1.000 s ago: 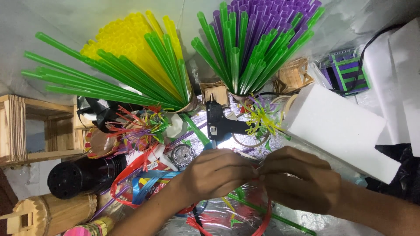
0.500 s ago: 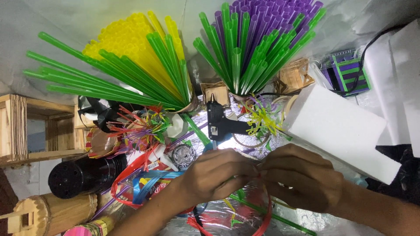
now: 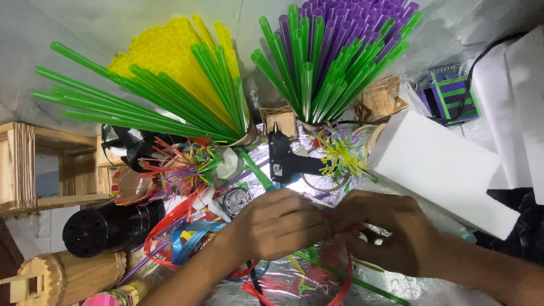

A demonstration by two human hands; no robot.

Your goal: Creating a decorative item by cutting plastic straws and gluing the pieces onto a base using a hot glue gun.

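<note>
Hands met fingertip to fingertip at centre frame when I checked this one: left hand (image 3: pixel 277 224) and right hand (image 3: pixel 385 229) were pinched together on a red plastic strip (image 3: pixel 347 271), gripped right between them. Strip's free length ran off toward 6 o'clock, curving down under the right hand, so its long axis sat roughly 12-to-6; both hands were equally on it, the left closing from 9 o'clock, the right from 3 o'clock. I couldn't tell exactly how the fingertips sat on the strip, since the knuckles hid the pinch. A black glue gun (image 3: pixel 289 158) lay just at 12 o'clock of the hands, nozzle end away from me. Containers: a cup at 11 o'clock held yellow and green straws (image 3: pixel 170 85) fanned out; a second cup at 12 to 1 o'clock held purple and green straws (image 3: pixel 328 56); the cups themselves were mostly hidden. A white foam block (image 3: pixel 442 170) lay at 2 o'clock, tilted, near the right wrist. A black pot (image 3: pixel 107 226) lay on its side at 9 o'clock, well apart, with a wooden crate (image 3: pixel 34 167) beyond it. Loops of red and blue ribbon (image 3: pixel 192 238) lay just beside the left forearm.
</note>
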